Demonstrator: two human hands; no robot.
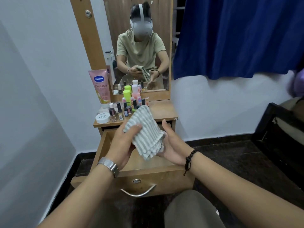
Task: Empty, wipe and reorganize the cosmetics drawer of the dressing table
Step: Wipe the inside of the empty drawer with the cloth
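A folded grey-and-white striped cloth (145, 132) is held above the pulled-out wooden drawer (139, 176) of the dressing table. My left hand (122, 143) grips the cloth's near left side, thumb on top. My right hand (171, 145) supports it from below and from the right, palm up. What shows of the drawer's inside is bare wood; my hands and the cloth hide most of it. Several nail polish bottles (118, 111), a white jar (102, 118), a green-capped bottle (126, 95) and a pink Vaseline tube (100, 86) stand on the table top (164, 112).
A mirror (141, 46) rises behind the table top. A blue curtain (238, 35) hangs at the right. Dark furniture (279, 129) stands at the far right on the dark floor. White walls close in on the left. My knee (194, 209) is below the drawer front.
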